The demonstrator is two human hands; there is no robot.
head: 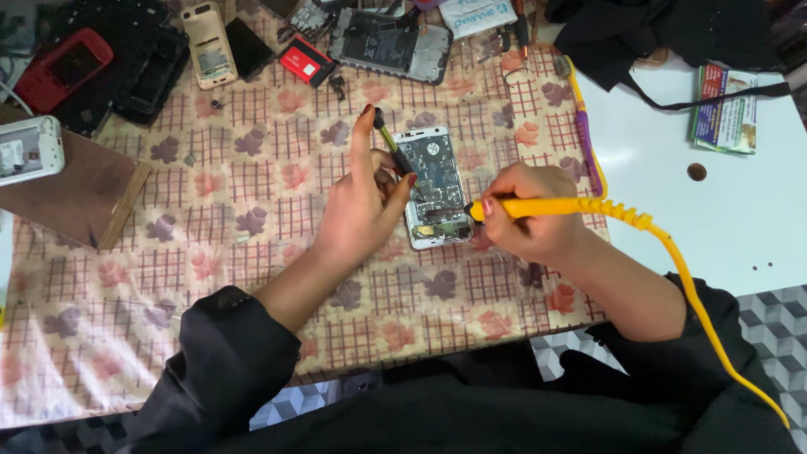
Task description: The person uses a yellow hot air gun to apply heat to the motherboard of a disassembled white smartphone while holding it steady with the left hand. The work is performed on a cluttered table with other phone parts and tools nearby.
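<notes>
1. An opened white phone (435, 187), its circuit board exposed, is seen just right of the frame's centre on a floral checked cloth (252, 252).
2. A yellow soldering iron (555, 206) is clasped in the right hand (530, 214), fingers closed around its handle, with the tip set at the phone's lower right part.
3. A slim black-and-yellow tool (392, 147) is pinched between thumb and fingers of the left hand (361, 210), slanting over the phone's left edge.
4. The iron's yellow cable (706, 311) is trailed toward the lower right corner.
5. Other phone parts are scattered along the top: a red phone (63, 63) at upper left and a dismantled phone frame (387, 46) at upper centre.
</notes>
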